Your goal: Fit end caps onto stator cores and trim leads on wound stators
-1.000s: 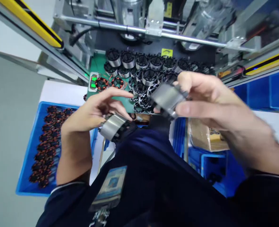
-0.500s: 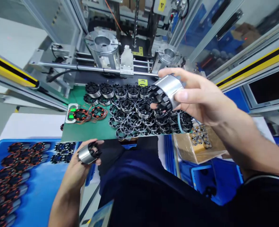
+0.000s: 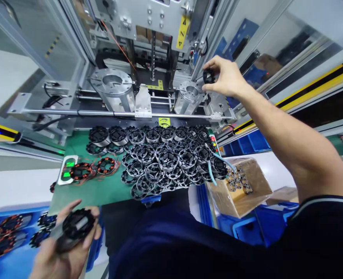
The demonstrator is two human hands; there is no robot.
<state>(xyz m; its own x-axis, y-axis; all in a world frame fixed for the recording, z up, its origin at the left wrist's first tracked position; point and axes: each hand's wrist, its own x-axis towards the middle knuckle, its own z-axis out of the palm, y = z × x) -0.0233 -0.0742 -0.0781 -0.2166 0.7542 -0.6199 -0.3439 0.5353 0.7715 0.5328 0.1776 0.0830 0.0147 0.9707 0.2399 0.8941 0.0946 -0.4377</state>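
In the head view, the right hand (image 3: 226, 79) pinches a black-rimmed core (image 3: 208, 76) at upper right, just beside a metal cylinder (image 3: 186, 100); the left hand (image 3: 59, 255) cups a second core (image 3: 72, 235) at lower left. Both are probably stiff and fairly heavy, smooth-sided enough to slip, with rims that could chip; gripping around the outer wall seems safest.

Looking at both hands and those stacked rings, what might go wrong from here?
The right hand holds a dark ring near a metal cylinder and might knock it. The stacked rings crowd the front edge of the green board, so a nudge could tip one off. The left hand could drop its black ring if the grip slipped.
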